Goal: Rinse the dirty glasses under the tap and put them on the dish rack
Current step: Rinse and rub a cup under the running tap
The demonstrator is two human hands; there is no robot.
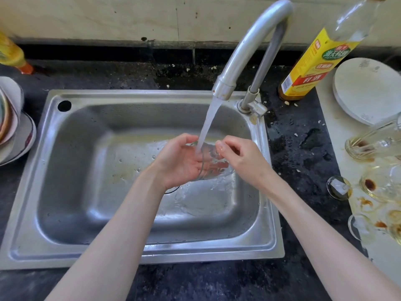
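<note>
While water runs from the tap (245, 51), both hands meet over the steel sink (138, 248): the left hand (180, 164) cradles a clear glass (211, 164) in curled fingers, and the right hand (240, 159) pinches its rim. Farther right, stained glasses (373, 185) wait on a pale board (342, 135), beyond them a yellow-labelled bottle (312, 61).
</note>
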